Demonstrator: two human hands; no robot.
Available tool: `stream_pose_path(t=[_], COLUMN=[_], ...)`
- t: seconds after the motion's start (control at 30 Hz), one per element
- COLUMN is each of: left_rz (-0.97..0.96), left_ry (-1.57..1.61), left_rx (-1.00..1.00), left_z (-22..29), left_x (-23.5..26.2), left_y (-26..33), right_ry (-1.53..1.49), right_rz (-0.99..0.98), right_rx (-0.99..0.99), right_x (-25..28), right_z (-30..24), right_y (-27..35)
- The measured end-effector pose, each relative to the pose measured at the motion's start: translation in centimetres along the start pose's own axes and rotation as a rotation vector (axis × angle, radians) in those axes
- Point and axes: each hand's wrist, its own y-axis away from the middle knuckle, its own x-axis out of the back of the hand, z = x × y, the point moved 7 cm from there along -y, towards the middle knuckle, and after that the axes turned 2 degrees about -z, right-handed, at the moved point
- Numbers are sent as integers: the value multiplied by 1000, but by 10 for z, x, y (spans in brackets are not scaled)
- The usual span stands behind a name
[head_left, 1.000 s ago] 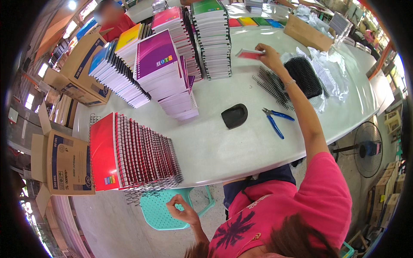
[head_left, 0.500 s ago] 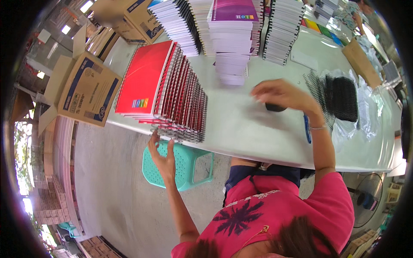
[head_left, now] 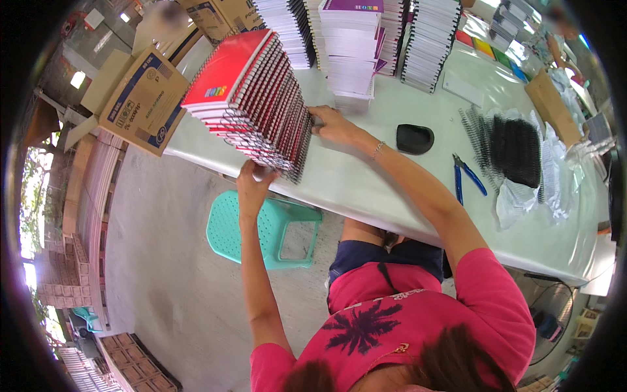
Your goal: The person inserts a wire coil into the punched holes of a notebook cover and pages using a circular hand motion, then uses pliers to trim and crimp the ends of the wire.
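Desk point(head_left: 366, 189), white, across frame centre; stack of red spiral notebooks point(head_left: 251, 98), upper left, leaning at the near edge, probably heavy, covers slick, wire spines snag-prone, best held from both ends; left hand point(head_left: 251, 183) cupped under its near end; right hand point(head_left: 333, 124) pressed flat against its far side.

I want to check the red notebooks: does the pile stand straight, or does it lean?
It leans. The red notebooks are fanned stepwise, spirals showing, with the left hand at the near end and the right hand at the far side.
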Motion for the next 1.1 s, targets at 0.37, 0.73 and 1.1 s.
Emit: stream_pose_path(t=[0.37, 0.73, 1.1], left_rz=[27, -137, -336], left_ry=[123, 349, 375], left_rx=[33, -75, -90], left_z=[6, 27, 81], left_x=[-5, -46, -83], left_y=[-2, 6, 9], right_ry=[-55, -57, 18], right_rz=[91, 202, 311], right_rx=[37, -77, -212], right_x=[6, 43, 76], right_z=[-4, -3, 1], right_y=[-1, 74, 156])
